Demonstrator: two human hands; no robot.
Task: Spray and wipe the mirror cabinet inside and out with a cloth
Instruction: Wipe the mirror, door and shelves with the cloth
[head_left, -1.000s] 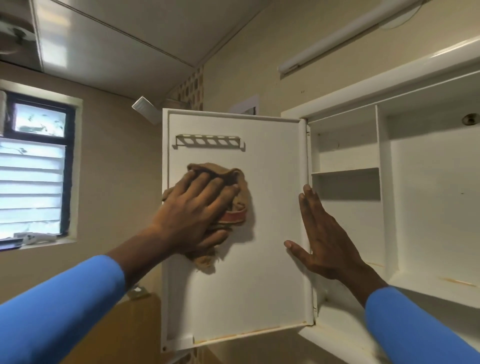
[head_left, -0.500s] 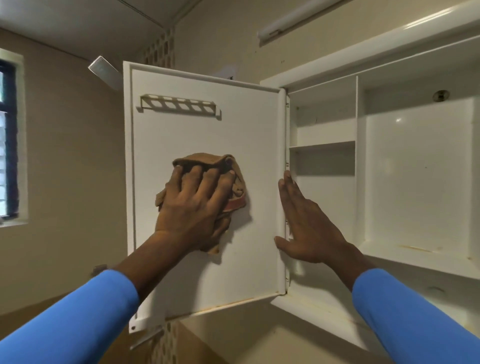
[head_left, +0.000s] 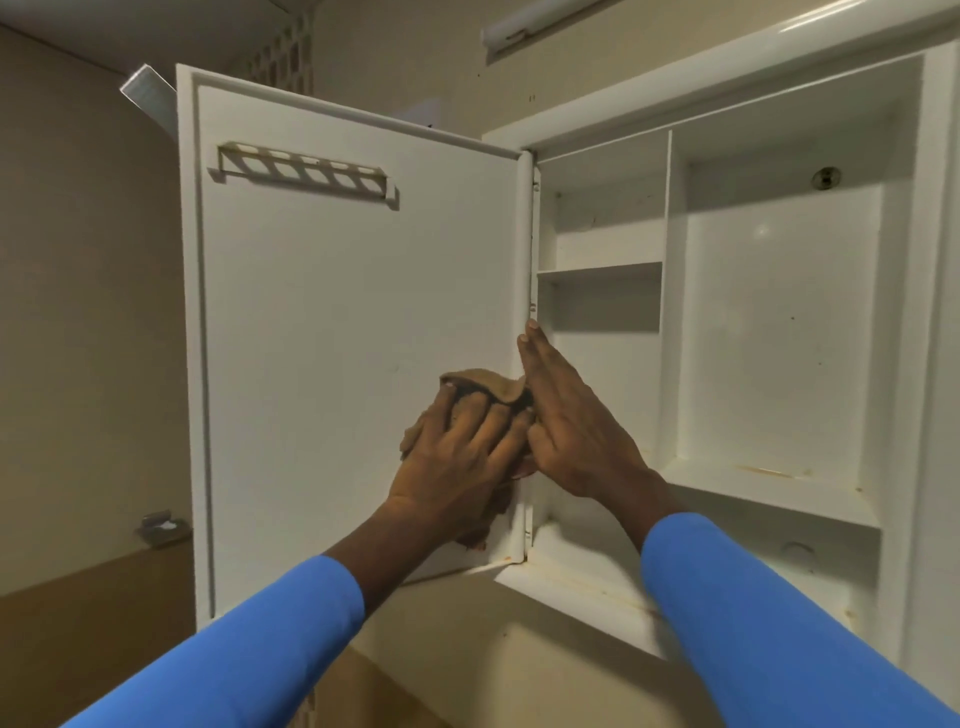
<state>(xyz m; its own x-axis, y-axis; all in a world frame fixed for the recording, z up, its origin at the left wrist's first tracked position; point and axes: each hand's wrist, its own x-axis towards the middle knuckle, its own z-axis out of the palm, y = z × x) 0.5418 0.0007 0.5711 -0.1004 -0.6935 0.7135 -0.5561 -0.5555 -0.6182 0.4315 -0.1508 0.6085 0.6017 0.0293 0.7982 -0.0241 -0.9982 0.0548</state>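
The white cabinet (head_left: 779, 338) hangs on the wall with its door (head_left: 337, 338) swung wide open to the left. We see the inside face of the door. Near its top is a small white rack (head_left: 306, 174) with slots.

The brown cloth (head_left: 483, 382) is on the inside of the door, low down and close to the hinge side. The left hand (head_left: 462, 457) lies flat on top of it and presses it to the door. Its fingers (head_left: 488, 421) are a little spread and only a little bent. The top of the cloth sticks up past the fingertips, and some of it hangs out below the palm.

The right hand (head_left: 576, 431) is just beside the left one and touches it. Its fingers (head_left: 535, 353) are straight and pressed together, pointing up. They rest on the hinge edge of the door, where the door meets the cabinet. This hand holds nothing.

Both arms wear blue sleeves (head_left: 249, 649).

Inside the cabinet, the left part is narrow and has a small shelf (head_left: 600, 270) partway up. The right part is wide, with a round metal screw (head_left: 826, 178) near its top. The ledge (head_left: 769, 488) at the bottom of the wide part has brownish marks on it. A long tube light (head_left: 540, 26) is fixed to the wall above the cabinet.
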